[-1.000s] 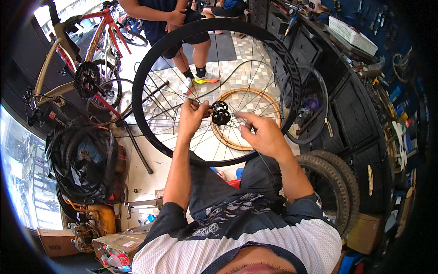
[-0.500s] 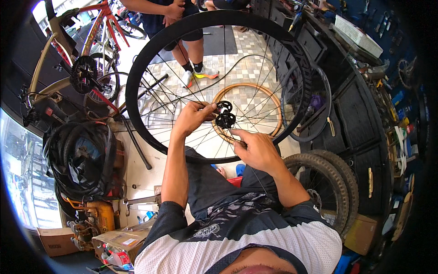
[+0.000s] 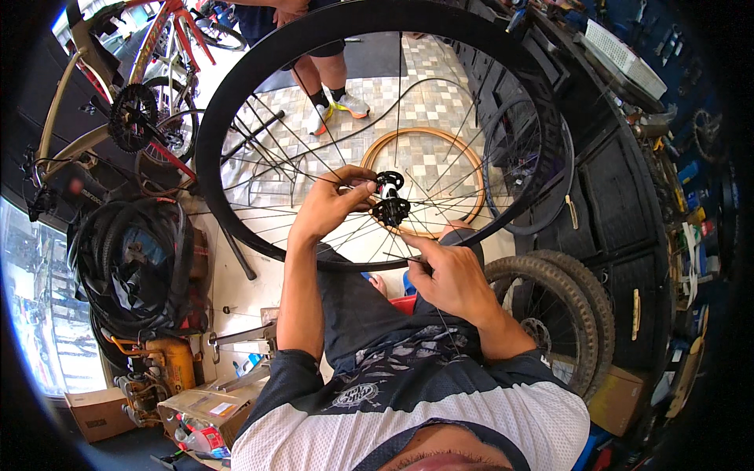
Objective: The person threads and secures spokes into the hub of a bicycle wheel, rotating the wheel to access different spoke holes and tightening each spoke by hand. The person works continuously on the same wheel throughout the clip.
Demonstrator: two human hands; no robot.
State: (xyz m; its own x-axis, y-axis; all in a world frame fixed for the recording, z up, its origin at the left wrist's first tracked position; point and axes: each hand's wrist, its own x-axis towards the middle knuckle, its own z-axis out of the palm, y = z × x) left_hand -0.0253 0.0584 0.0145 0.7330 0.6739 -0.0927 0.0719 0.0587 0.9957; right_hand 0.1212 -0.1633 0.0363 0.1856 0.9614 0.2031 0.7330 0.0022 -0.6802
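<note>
A black deep-rimmed bicycle wheel (image 3: 214,102) stands tilted over my lap, with thin black spokes running to its centre. The black wheel hub (image 3: 390,212) has two flanges and a pale band between them. My left hand (image 3: 334,202) reaches in through the spokes, thumb and fingers closed at the hub's left side. Below the hub is my right hand (image 3: 454,275), its index finger pointing at the lower flange and its other fingers curled. A thin spoke (image 3: 449,328) trails from beneath this hand toward my shirt; the exact grip is partly hidden.
A tan tyre (image 3: 481,177) lies on the tiled floor beyond the wheel. Knobbly tyred wheels (image 3: 585,314) lean against dark cabinets on the right. Someone in bright shoes (image 3: 351,105) stands ahead. Bikes, a bundle of black tyres (image 3: 129,267) and an orange compressor (image 3: 177,363) are on the left.
The wheel's rim has tipped and spread wider in view, its top edge rising. My right hand has shifted slightly right and down from the hub. My left hand stays beside the hub.
</note>
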